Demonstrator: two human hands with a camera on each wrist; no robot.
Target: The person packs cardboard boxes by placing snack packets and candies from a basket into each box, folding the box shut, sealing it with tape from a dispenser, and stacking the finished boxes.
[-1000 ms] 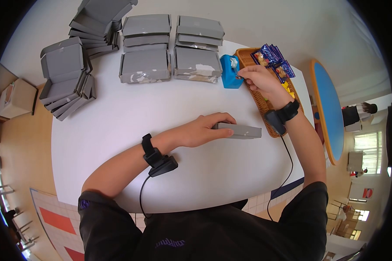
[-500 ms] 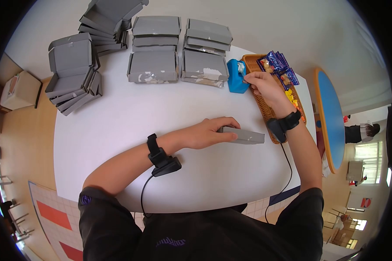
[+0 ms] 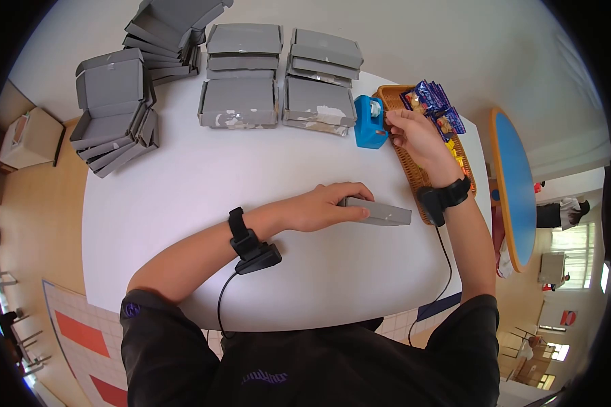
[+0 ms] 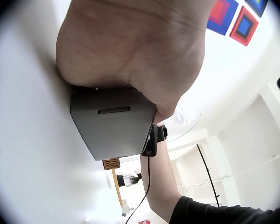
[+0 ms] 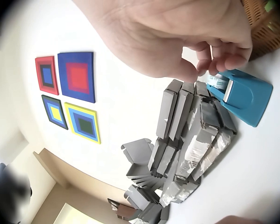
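Observation:
A closed grey cardboard box (image 3: pixel 389 214) lies on the white table in front of the person. My left hand (image 3: pixel 312 209) grips its left end, thumb along the near side and fingers over the top. In the left wrist view the box's slotted end (image 4: pixel 114 133) shows below the palm. My right hand (image 3: pixel 419 139) is just right of a blue tape dispenser (image 3: pixel 368 132), thumb and forefinger pinched together. The right wrist view has these fingertips right at the dispenser's (image 5: pixel 252 100) roll and cutter; the clear tape between them barely shows.
Closed grey boxes (image 3: pixel 237 102) with torn white patches stand in stacks at the back. Open boxes (image 3: pixel 108 122) are piled at the left. A wicker basket (image 3: pixel 404 159) at the right holds blue snack packets (image 3: pixel 424 98) and yellow ones, partly under the right forearm.
My right hand has drawn slightly right and down from the dispenser's cutter, and the dispenser has turned a little. The left hand keeps its grip on the box. The head view has shifted slightly.

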